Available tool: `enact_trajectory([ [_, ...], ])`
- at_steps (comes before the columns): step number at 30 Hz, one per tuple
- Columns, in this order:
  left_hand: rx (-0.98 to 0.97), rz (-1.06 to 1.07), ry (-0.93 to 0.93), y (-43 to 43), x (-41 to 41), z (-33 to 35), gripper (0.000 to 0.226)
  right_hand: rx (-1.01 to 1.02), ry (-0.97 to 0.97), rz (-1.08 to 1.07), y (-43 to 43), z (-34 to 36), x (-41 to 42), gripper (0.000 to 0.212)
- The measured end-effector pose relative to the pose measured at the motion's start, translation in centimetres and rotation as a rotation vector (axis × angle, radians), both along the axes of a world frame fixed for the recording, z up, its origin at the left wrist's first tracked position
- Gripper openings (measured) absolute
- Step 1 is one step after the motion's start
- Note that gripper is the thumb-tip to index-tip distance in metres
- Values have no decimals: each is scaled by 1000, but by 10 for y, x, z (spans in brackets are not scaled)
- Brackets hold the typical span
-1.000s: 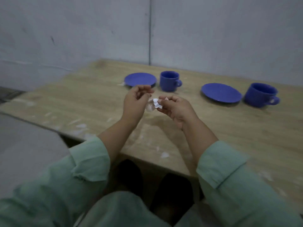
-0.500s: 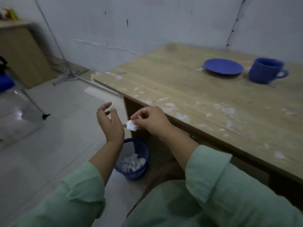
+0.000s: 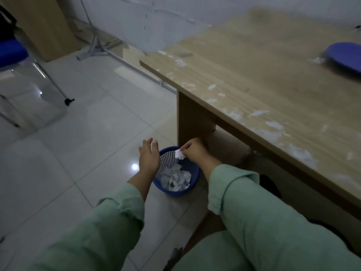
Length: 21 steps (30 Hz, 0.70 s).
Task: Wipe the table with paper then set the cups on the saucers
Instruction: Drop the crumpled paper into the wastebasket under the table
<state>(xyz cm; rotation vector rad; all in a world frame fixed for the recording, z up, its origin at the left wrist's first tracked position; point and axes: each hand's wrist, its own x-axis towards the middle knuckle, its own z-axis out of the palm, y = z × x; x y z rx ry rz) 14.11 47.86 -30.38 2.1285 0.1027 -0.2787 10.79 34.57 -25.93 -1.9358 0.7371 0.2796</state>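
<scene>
My right hand (image 3: 192, 151) pinches a small crumpled white paper ball (image 3: 180, 154) just above the blue mesh waste basket (image 3: 192, 178) on the floor. My left hand (image 3: 148, 156) hovers open at the basket's left rim, fingers apart and holding nothing. The wooden table (image 3: 263, 75) stands to the right, its top marked with white smears and scraps. One blue saucer (image 3: 345, 55) shows at the far right edge of the table. The cups are out of view.
The basket holds several crumpled white papers (image 3: 175, 178). A chair with a blue seat (image 3: 11, 51) stands at the far left on the tiled floor (image 3: 78, 133). A metal stand's base (image 3: 93, 49) and a wooden cabinet (image 3: 45, 26) sit by the wall.
The view swung left and down from the tabletop to the floor. Both hands dropped from table height to the basket, the right hand still pinching the paper ball; the left hand opened.
</scene>
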Motion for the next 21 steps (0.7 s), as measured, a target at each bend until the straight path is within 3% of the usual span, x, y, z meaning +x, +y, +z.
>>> enact_trajectory([
  [12, 22, 9, 49, -16, 9, -21, 49, 63, 95, 111, -2, -24, 10, 36],
  [21, -45, 55, -130, -15, -3, 3, 47, 66, -69, 136, 0, 2, -12, 32],
])
